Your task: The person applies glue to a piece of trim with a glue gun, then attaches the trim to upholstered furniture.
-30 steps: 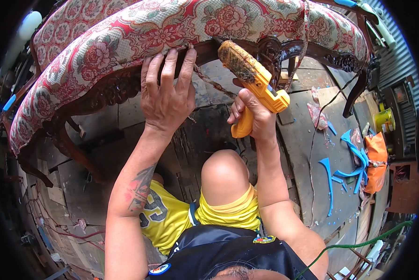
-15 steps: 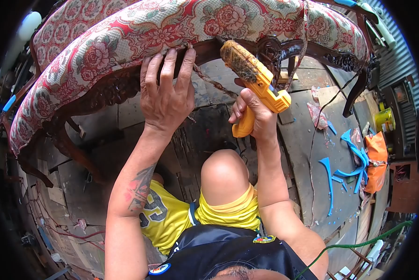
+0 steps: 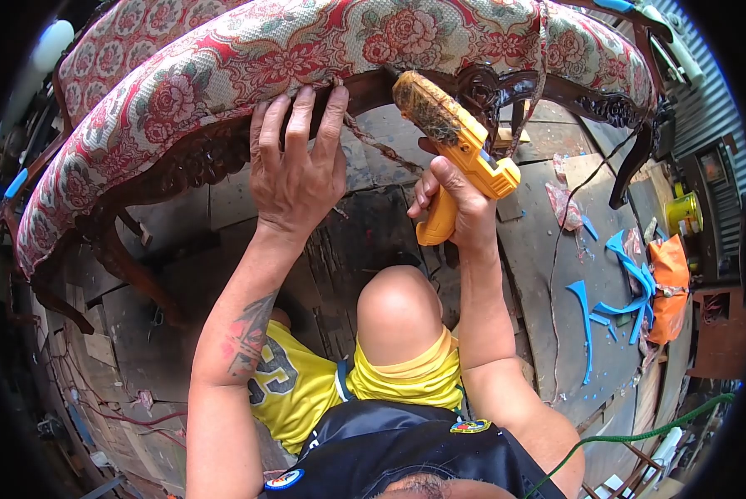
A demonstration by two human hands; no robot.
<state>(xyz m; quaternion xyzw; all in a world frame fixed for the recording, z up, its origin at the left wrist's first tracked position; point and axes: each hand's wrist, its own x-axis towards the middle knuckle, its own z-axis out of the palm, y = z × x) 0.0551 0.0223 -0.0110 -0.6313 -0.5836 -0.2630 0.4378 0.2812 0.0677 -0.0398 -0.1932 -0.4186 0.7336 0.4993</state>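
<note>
My right hand (image 3: 463, 195) is wrapped round the handle of a yellow glue gun (image 3: 464, 154), whose body is caked with brownish residue. The gun's dark nozzle points up to the lower edge of a floral upholstered seat (image 3: 306, 50); whether it touches is hard to tell. Against the same edge, to the left, lie the outstretched fingertips of my left hand (image 3: 298, 162), with the thumb hidden. From beside its index finger a braided trim cord (image 3: 381, 150) hangs down and runs behind the gun. Dark carved wood (image 3: 182, 170) frames the seat below the fabric.
Another length of braid (image 3: 543, 75) hangs over the seat at right. Blue foam strips (image 3: 635, 283) and an orange bag (image 3: 669, 291) lie on the wooden floor (image 3: 531, 274). A thin dark cord (image 3: 558, 241) crosses the floor; a green cord (image 3: 639, 436) runs near my right arm.
The glue gun and my right hand have shifted very slightly to the right. My left hand stays in the same place on the seat edge.
</note>
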